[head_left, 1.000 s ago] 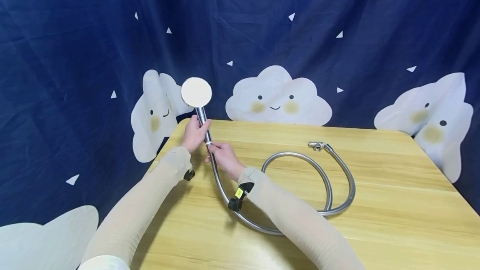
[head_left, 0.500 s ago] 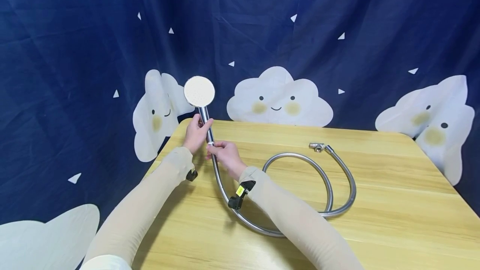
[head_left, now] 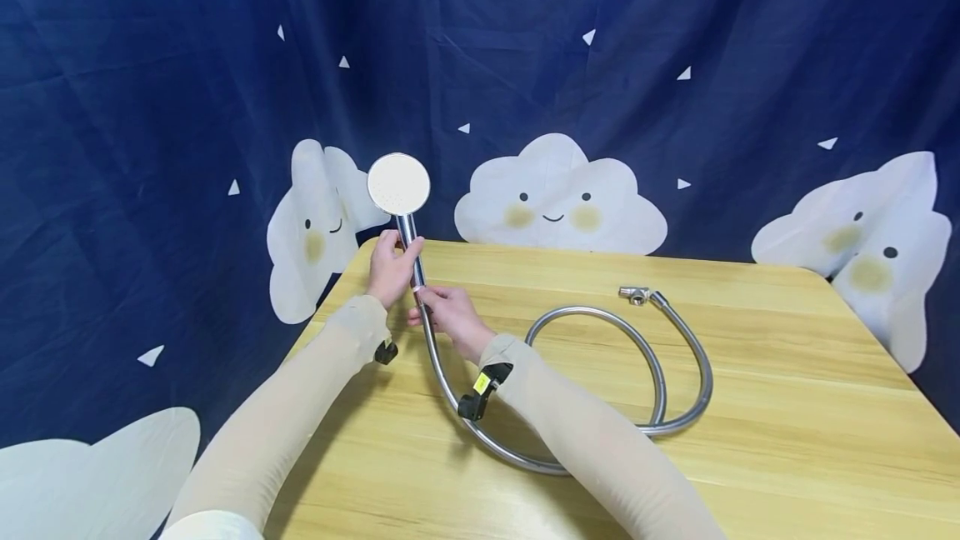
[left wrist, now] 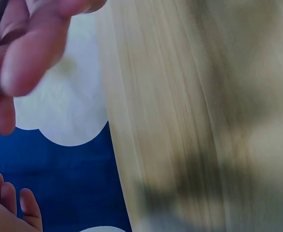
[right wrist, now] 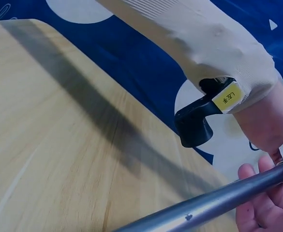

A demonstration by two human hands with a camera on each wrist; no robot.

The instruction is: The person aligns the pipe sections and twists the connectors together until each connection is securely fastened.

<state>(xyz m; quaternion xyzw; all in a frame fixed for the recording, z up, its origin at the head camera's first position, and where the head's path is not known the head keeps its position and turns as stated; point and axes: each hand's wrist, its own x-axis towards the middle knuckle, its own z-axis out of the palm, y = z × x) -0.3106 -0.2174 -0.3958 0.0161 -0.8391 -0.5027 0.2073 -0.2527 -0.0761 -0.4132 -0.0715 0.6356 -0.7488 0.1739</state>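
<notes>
On the wood-grain table, only the head view shows you the looped metal hose. The handheld showerhead slants lengthwise up-left near the far-left corner, face toward you; your left hand grips its handle, your right hand the hose's top.

Perhaps a makeshift studio corner — cloud-print blue drapes behind and beside a wood-grain table.

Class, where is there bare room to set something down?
The widest bare tabletop lies between the shower hose, tee fitting and right edge; a smaller patch sits inside the hose loop. Crowded: the left, around left hand, right hand and shower head.
</notes>
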